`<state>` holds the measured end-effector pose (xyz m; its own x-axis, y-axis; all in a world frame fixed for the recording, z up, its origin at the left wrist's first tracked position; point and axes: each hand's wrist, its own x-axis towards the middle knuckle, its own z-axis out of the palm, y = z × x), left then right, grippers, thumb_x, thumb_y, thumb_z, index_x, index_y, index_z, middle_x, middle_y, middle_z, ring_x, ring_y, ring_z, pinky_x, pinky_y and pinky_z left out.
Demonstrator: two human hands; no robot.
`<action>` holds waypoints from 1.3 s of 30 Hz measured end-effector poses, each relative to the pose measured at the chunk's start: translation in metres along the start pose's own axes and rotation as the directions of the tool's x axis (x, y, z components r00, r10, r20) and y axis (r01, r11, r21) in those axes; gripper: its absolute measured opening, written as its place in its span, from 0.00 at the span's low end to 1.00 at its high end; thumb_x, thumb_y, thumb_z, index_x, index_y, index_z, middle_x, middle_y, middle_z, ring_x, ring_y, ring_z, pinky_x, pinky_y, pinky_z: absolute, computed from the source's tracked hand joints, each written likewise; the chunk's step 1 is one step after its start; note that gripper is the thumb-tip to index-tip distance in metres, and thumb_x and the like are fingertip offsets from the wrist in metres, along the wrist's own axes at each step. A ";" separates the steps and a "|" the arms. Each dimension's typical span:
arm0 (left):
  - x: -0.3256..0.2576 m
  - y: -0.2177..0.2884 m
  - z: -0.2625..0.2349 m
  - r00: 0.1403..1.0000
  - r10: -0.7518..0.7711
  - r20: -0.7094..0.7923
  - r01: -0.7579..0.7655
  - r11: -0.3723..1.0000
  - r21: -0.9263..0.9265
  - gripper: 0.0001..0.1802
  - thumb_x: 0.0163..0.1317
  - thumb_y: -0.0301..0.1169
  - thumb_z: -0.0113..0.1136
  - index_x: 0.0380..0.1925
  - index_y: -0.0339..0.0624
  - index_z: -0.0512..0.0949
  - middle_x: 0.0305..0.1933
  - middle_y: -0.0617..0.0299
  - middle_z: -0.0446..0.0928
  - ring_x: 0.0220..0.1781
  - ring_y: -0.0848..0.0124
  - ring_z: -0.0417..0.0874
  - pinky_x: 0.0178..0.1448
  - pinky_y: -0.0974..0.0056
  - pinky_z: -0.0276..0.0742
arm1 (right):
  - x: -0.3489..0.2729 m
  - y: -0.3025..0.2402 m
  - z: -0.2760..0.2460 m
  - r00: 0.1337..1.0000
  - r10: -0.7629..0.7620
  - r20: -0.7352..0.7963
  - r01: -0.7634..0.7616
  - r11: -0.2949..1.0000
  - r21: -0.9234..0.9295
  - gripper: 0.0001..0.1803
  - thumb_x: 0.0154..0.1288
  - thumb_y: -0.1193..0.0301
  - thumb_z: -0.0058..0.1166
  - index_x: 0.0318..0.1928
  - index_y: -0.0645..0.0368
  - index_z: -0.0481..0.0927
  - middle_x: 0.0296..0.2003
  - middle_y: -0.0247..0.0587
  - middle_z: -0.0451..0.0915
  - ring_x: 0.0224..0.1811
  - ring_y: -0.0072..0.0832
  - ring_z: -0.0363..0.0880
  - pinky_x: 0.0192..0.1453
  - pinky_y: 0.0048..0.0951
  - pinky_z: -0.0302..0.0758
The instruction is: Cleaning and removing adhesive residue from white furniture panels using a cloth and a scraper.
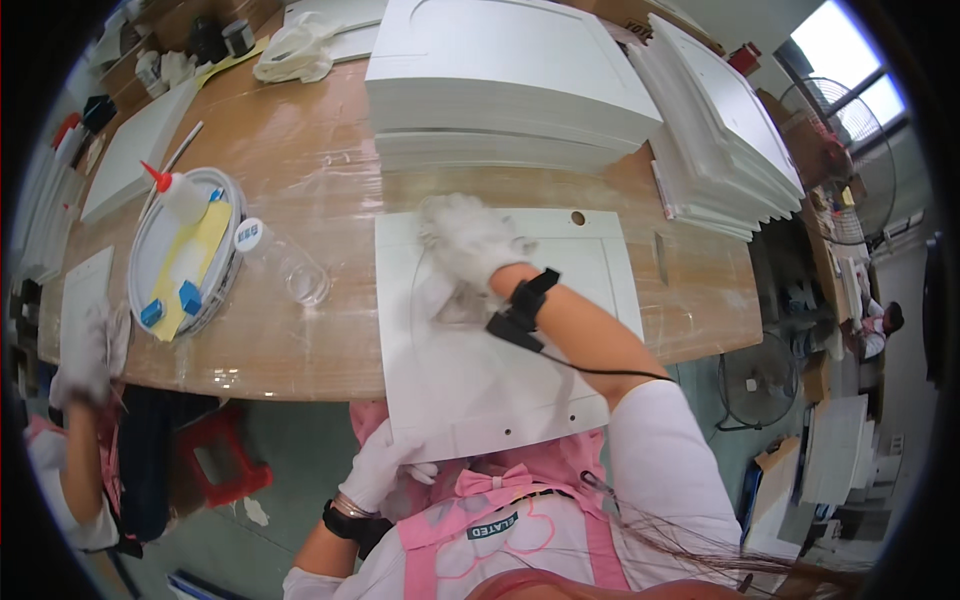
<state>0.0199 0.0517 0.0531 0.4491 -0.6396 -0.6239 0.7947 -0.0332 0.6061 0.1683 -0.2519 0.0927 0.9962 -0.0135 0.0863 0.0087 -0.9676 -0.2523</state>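
Observation:
A white panel (520,375) with a shallow curved groove and a few small holes lies in front of me, its near edge reaching over the table's edge. My right hand (468,240), in a white glove, presses on the panel's far left part. A white cloth (462,303) sticks out from under that hand; its fingers are partly lost against the cloth. At the panel's near left corner, my gloved left hand (372,468) grips the edge, some fingertips showing below it. Dark straps circle both my wrists.
Left on the table (300,360) are a clear bottle (290,265) and a round tray (237,200) holding a red-tipped squeeze bottle (182,195). Panel stacks (510,110) stand beyond, more panels (715,130) at right. A co-worker's gloved hand (88,350) works far left; a red stool (225,455) stands below.

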 end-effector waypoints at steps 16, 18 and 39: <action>0.013 -0.019 -0.013 0.990 0.105 0.098 -0.078 0.968 -0.239 0.24 0.77 0.42 0.50 0.61 0.35 0.69 0.38 0.51 0.82 0.30 0.62 0.85 0.34 0.60 0.84 | -0.023 -0.091 0.010 0.910 -0.341 0.234 0.333 0.940 0.077 0.16 0.55 0.64 0.63 0.42 0.59 0.81 0.47 0.52 0.81 0.53 0.46 0.81 0.52 0.49 0.78; 0.018 -0.032 -0.024 0.986 0.081 0.147 -0.043 0.969 -0.243 0.31 0.80 0.53 0.36 0.62 0.35 0.69 0.42 0.48 0.83 0.33 0.61 0.86 0.35 0.59 0.85 | -0.084 -0.113 0.002 0.822 -0.490 0.289 0.491 0.868 0.077 0.27 0.35 0.69 0.71 0.42 0.59 0.79 0.44 0.47 0.78 0.49 0.44 0.80 0.49 0.44 0.78; -0.012 -0.011 -0.001 0.974 0.199 0.108 -0.141 0.906 -0.400 0.37 0.79 0.56 0.38 0.65 0.29 0.67 0.57 0.46 0.80 0.47 0.56 0.86 0.53 0.56 0.84 | -0.197 -0.039 -0.064 0.618 -0.527 0.584 0.512 0.833 0.209 0.13 0.62 0.63 0.60 0.45 0.53 0.84 0.48 0.45 0.81 0.56 0.41 0.80 0.55 0.40 0.79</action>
<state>0.0057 0.0606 0.0533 0.5518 -0.7124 -0.4337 0.8196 0.3670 0.4399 -0.0343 -0.2272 0.1478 0.6616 0.6484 -0.3766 0.5356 -0.7602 -0.3679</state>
